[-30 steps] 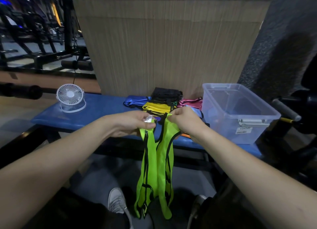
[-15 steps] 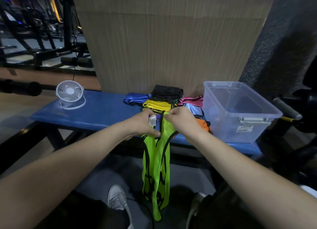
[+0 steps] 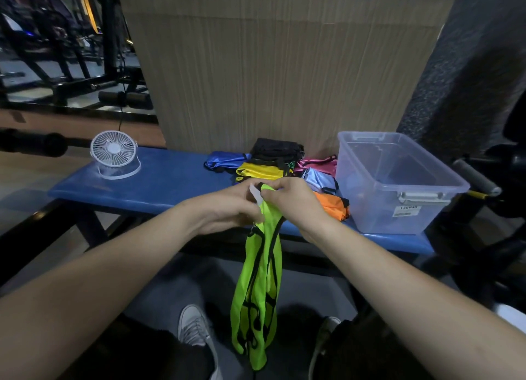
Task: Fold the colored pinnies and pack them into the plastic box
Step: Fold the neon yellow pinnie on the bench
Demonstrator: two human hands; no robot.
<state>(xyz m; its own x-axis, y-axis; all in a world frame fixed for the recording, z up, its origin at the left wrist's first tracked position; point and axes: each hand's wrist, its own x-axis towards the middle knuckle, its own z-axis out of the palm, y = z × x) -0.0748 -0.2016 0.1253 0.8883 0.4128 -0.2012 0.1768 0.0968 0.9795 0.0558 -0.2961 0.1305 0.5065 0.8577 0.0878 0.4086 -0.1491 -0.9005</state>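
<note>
Plastic box (image 3: pixel 398 180) beside piled pinnies (image 3: pixel 270 163); fan (image 3: pixel 113 151) well left.

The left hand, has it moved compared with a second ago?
Yes. The left hand has closed rightward toward the right hand, bunching the green pinny narrower in front of the blue bench.

Blue padded bench (image 3: pixel 170 184): a clear plastic box (image 3: pixel 398 186) is set at its right end, a pile of colored pinnies (image 3: pixel 273 166) just left of the box, a white fan (image 3: pixel 113 154) far left.
</note>
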